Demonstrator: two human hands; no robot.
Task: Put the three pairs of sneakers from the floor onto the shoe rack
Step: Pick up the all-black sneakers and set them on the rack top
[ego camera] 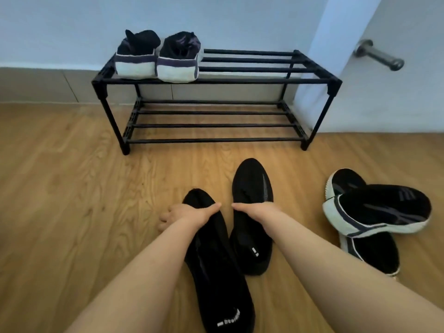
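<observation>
A black two-tier shoe rack stands against the wall. One pair of black-and-white sneakers sits on the left of its top shelf, heels toward me. On the floor in front of me lie two all-black sneakers. My left hand grips the left black sneaker over its middle. My right hand grips the right black sneaker the same way. Both shoes still touch the floor. A third pair, black with white soles, lies at the right, one shoe tipped across the other.
The wooden floor spreads around the rack. The rack's lower shelf and the right part of its top shelf hold nothing. A white door with a metal doorstop stands behind the rack's right end.
</observation>
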